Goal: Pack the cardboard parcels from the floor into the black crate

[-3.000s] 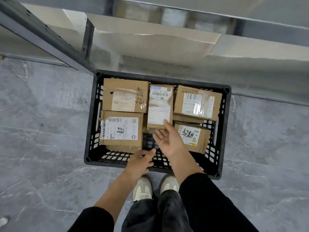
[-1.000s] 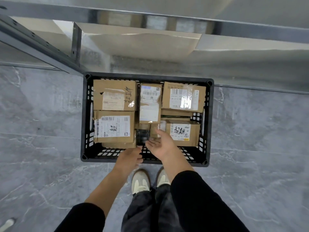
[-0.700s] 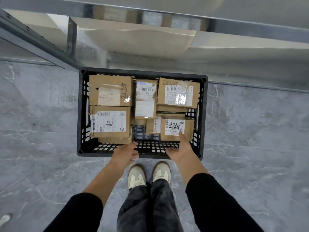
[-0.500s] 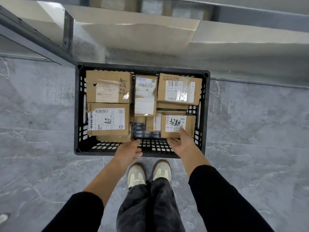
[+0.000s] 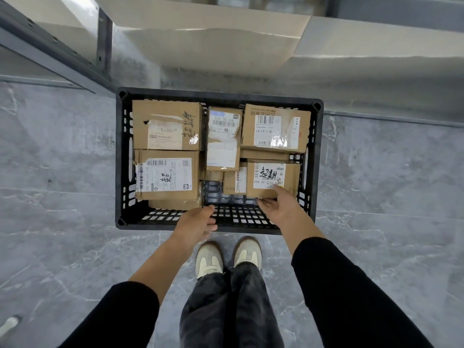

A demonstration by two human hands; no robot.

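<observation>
the black crate point(image 5: 218, 94) sits mid-frame on the grey floor point(image 5: 62, 172), its cardboard parcels point(image 5: 167, 124) packed label-up in tight rows so none ride high. the right grip point(image 5: 278, 205) pinches the near edge of the scribbled parcel point(image 5: 273, 179) at the crate's lower right, thumb on top, probably to square it against the wall. the left grip point(image 5: 197, 222) hangs relaxed over the near rim, holding nothing, likely for balance.
</observation>
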